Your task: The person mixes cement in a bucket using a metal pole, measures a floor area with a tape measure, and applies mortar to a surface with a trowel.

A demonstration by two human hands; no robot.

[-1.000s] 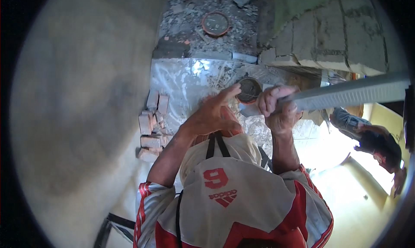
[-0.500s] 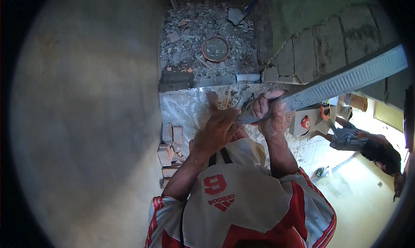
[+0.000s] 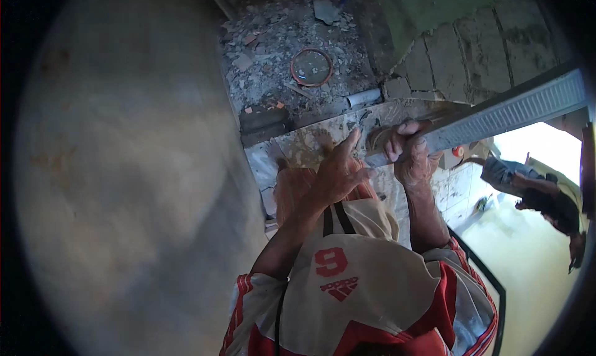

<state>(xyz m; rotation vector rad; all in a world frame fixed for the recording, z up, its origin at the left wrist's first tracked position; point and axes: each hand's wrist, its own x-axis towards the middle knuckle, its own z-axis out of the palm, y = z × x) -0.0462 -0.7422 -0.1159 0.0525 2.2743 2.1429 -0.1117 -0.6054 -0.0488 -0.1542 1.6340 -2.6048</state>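
Wall fills your left side, then rubble holding a red-rimmed tub. Your left grip is spread, fingers apart, just beside the end of a long grey ribbed bar; I cannot tell whether they touch. Your right grip is clamped around that bar, which runs off rightward. Another person is at far right.

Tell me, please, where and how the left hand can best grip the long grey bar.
Probably by its free lower end, from the left, wrapping around the edges: the long grey bar is narrow, and this end protrudes past the right hand toward the open left hand, while the rest slants up rightward.
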